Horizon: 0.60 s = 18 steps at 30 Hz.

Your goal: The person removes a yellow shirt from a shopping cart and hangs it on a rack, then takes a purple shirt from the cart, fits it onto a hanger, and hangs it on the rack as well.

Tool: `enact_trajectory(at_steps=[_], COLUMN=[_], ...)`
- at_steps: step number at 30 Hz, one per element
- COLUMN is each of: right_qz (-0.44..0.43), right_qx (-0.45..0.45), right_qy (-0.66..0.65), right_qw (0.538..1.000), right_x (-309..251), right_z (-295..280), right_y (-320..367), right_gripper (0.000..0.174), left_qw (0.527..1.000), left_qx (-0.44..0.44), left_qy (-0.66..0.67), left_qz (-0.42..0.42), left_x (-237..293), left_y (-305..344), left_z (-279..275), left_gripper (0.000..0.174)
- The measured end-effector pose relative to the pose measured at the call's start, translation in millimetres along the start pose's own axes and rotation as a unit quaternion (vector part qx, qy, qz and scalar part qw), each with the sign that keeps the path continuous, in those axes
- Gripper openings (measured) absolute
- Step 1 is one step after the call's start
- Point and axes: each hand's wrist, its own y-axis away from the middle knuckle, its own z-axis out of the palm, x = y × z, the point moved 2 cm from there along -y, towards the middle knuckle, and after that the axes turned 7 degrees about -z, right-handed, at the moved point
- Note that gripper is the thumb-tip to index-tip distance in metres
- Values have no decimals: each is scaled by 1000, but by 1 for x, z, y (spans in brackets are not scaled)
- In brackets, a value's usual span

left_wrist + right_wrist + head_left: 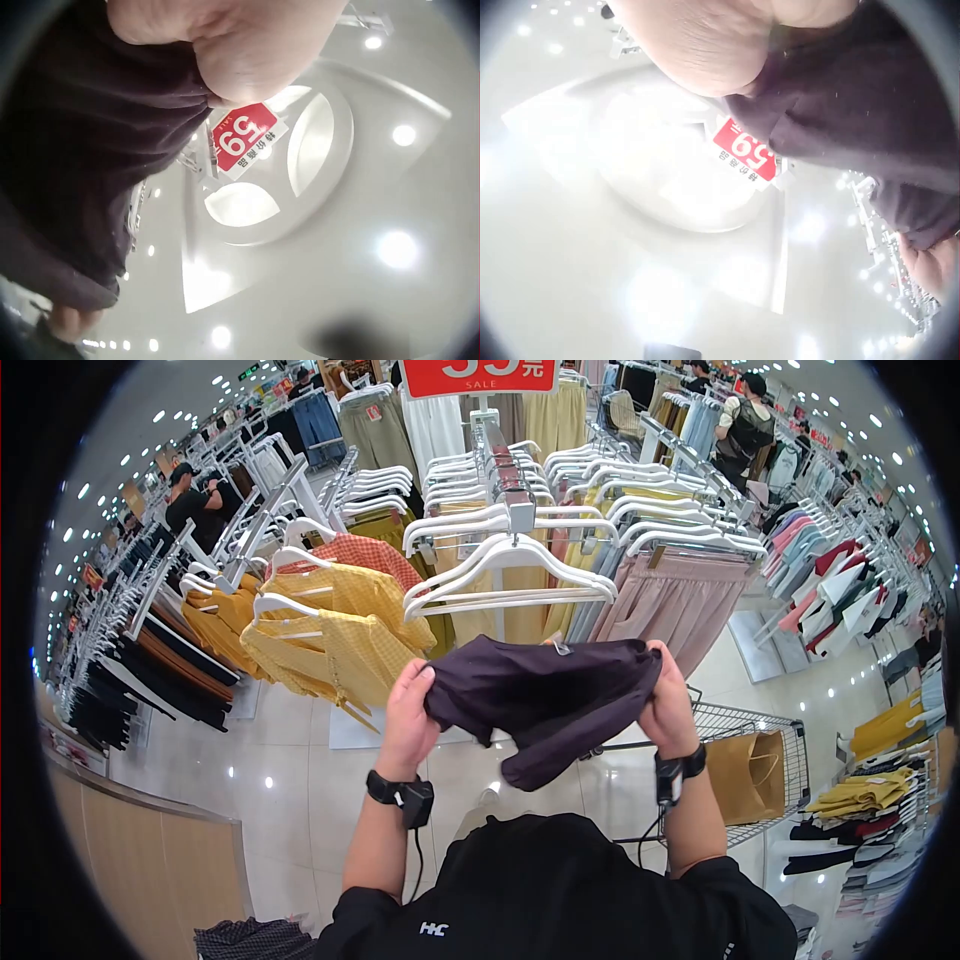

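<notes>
Head view: L hand (408, 715) & R hand (670, 710) each grip an end of a dk purple garment (600, 675), stretched btwn them in front of the person's chest, fingers closed on the cloth, L thumb on top; a fold hangs low at mid. Just past it, white hangers (510, 550) on a rack, w/ yellow tops (365, 650) to the L, pink trousers (680, 595) to the R. Only this view shows the wire cart (803, 745) w/ brown paper bag (725, 775), R of the garment. Wrist views look up instead: ceiling lights (397, 250) & the red sign (244, 135), its "59" readable there but cut off at top edge in head view. Each also catches the opp. hand at the garment's far end; near-hand fingertips mostly hidden, exact finger placement can't tell there.
</notes>
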Motion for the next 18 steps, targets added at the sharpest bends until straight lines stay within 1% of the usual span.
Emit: enact_trajectory(at_steps=[1,2,3,4,5,6,8,9,10,12,13,14,15,16,17,18], right_qz=[13,26,26,16,5,5,86,126,126,137,182,180,182,180,178,178], right_qx=[10,21,21,23,25,26,-28,12,15,56,14,16,-70,-154,-197,-195], right_qy=[24,48,47,98,147,147,138,160,160,197,205,205,345,475,529,529], right_qw=[1000,998,998,995,989,989,986,979,979,969,962,962,918,848,806,806], right_x=[-6,-11,-13,-14,-14,-14,-10,-7,-5,-4,-7,-12,-19,-23,-25,-26], right_z=[-6,-12,-16,-22,-25,-25,-24,-23,-17,-5,-7,-2,9,16,12,8], right_y=[-5,-9,-13,-17,-19,-18,-14,-14,-14,-14,-15,-15,-15,-16,-17,-19], right_gripper=[18,18,18,16,15,15,11,9,9,11,11,11,15,22,33,33], left_qw=[999,999,994,987,977,977,936,936,932,927,923,919,919,889,854,854], left_qx=[-28,-28,-41,-55,-48,-49,-32,-33,-34,-37,-33,-29,-32,-31,-30,-32], left_qy=[-44,-44,-95,-146,-205,-205,-346,-346,-359,-370,-379,-389,-389,-454,-517,-517], left_qz=[14,15,27,39,38,37,51,48,44,39,46,54,53,55,57,56], left_x=[6,12,21,28,32,34,37,35,34,31,31,33,35,38,42,46], left_y=[-3,-5,-5,-5,-6,-5,-5,-8,-10,-14,-15,-16,-15,-13,-11,-7], left_z=[-6,-9,-7,-5,-5,-2,5,7,10,15,18,21,26,32,38,45], left_gripper=[10,10,10,10,16,16,22,22,23,24,24,24,24,27,31,31])
